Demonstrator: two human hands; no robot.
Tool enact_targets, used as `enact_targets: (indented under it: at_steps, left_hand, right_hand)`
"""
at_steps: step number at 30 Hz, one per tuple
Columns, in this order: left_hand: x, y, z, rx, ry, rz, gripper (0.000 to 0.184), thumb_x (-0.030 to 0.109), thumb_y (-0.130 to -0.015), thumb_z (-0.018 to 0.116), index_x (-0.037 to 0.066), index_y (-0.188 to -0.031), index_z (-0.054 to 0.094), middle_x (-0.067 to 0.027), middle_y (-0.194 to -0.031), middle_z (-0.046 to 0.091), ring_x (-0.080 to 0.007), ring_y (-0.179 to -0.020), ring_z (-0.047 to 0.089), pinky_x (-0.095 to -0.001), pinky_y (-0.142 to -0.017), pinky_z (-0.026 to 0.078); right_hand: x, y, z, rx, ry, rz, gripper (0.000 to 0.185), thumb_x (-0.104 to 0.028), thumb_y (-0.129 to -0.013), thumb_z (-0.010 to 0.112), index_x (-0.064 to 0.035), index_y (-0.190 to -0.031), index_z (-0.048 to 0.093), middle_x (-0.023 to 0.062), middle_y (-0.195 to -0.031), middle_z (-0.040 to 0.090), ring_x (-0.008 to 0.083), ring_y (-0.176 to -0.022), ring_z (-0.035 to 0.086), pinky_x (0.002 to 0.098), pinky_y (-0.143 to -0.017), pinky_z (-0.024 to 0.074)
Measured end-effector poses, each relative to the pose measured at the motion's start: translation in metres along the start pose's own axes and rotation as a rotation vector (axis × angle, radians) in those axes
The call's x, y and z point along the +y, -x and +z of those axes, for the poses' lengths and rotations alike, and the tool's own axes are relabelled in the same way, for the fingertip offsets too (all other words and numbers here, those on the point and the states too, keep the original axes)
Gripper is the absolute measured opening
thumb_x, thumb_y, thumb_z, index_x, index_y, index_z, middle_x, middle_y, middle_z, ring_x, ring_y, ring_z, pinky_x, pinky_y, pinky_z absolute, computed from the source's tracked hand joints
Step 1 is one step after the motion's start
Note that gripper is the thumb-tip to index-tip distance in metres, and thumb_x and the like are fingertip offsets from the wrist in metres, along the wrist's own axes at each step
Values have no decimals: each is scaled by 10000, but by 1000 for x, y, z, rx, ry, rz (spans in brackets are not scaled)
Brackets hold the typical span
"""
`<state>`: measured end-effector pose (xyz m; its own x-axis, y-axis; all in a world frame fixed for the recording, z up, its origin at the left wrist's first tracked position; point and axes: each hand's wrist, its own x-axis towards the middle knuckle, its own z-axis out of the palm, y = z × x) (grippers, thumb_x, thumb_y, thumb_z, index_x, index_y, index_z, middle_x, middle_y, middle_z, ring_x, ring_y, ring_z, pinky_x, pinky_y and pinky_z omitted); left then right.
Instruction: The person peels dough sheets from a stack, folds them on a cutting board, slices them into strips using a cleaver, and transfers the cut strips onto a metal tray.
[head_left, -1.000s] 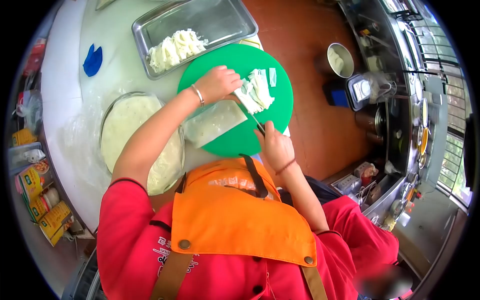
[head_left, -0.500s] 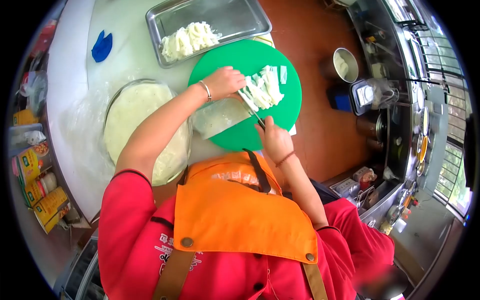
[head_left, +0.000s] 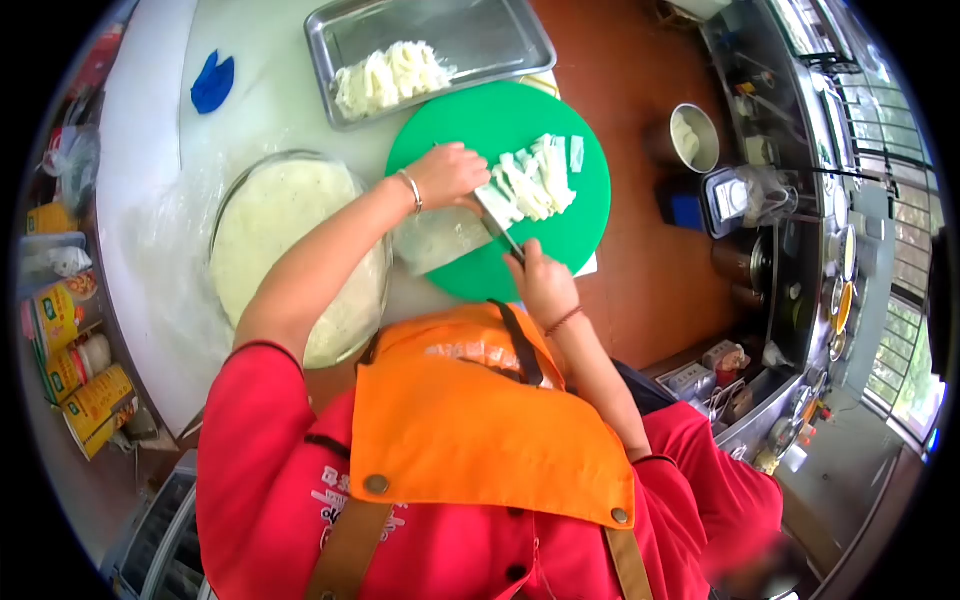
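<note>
Pale slab (head_left: 443,241) lies partly hidden behind the left hand (head_left: 452,177).

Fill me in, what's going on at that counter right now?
Looks like slicing. The right hand holds a knife, its blade at the edge of a pale slab on a round green board; the left hand is curled over the slab beside the blade. Loose strips lie on the board beyond the knife, and a heap of similar strips sits in a metal tray.
</note>
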<state>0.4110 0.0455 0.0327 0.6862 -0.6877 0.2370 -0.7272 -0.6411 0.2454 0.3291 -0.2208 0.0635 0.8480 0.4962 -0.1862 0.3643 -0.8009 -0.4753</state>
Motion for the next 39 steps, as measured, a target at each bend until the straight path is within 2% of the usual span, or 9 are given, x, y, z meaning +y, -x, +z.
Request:
enact_targets:
  at_steps: [20, 23, 26, 27, 29, 30, 33, 36, 39]
  left_hand:
    - [17, 27, -36, 52, 38, -1, 427, 481, -748, 725, 104, -804, 533, -36, -815, 544, -221, -820, 575, -358, -727, 447]
    - [13, 34, -13, -196, 31, -104, 414, 398, -739, 774, 80, -927, 586, -68, -918, 576, -236, -910, 599, -376, -804, 469]
    - [32, 31, -38, 265, -90, -224, 486, 284, -745, 803, 63, -1125, 595, -124, -1089, 585, -276, -1032, 604, -404, -930, 469]
    - [35, 32, -39, 392, -6, -400, 506, 249, -760, 798, 66, -1179, 580, -138, -1144, 572, -277, -1064, 599, -405, -955, 465]
    - [57, 47, -27, 625, 199, -766, 561, 181, -788, 787, 72, -1285, 550, -166, -1253, 545, -279, -1129, 589, -407, -1005, 458]
    - [67, 51, -11, 791, 594, -969, 363, 168, -890, 712, 72, -1215, 584, -126, -1194, 603, -233, -1097, 608, -385, -972, 489]
    - [79, 58, 12, 603, 2083, -1411, 218, 175, -962, 636, 71, -1151, 603, -84, -1085, 651, -190, -1021, 630, -343, -889, 526]
    - [85, 41, 30, 569, 2292, -1274, 165, 182, -977, 614, 69, -1096, 610, -52, -990, 666, -179, -932, 641, -324, -834, 535]
    - [81, 41, 59, 613, 1993, -1252, 216, 148, -952, 645, 41, -1136, 605, -57, -988, 658, -167, -910, 630, -298, -816, 525]
  right_hand:
    - [-29, 15, 0, 54, -59, -106, 318, -316, -941, 638, -41, -918, 480, 186, -622, 615, 374, -518, 616, 468, -458, 499]
    - [-4, 4, 47, 2, -47, -64, 323, -320, -931, 653, -43, -943, 488, 189, -652, 628, 379, -539, 621, 471, -474, 500]
    - [-1, 4, 32, 4, -212, -39, 338, -323, -938, 654, -22, -917, 500, 221, -653, 617, 386, -545, 618, 457, -473, 497]
    - [5, -5, 29, 36, -277, -53, 345, -325, -941, 652, -17, -906, 500, 228, -650, 613, 385, -540, 616, 453, -469, 496]
    - [0, -3, 9, -141, -727, 242, 353, -329, -996, 584, -27, -831, 501, 144, -566, 573, 281, -400, 546, 369, -368, 430]
    - [1, -2, 0, -212, -947, 349, 357, -328, -1009, 562, -34, -818, 496, 114, -550, 554, 247, -374, 521, 345, -348, 408]
    - [6, 0, -7, -338, -1372, 485, 370, -318, -1045, 489, -54, -786, 464, 37, -516, 470, 144, -327, 438, 274, -306, 332]
    - [5, -2, -6, -370, -1431, 529, 362, -318, -1040, 497, -55, -795, 462, 43, -517, 471, 141, -332, 439, 281, -311, 342]
    - [9, -2, -6, -259, -1306, 550, 338, -319, -1029, 525, -64, -809, 487, 27, -530, 482, 130, -349, 448, 279, -321, 351]
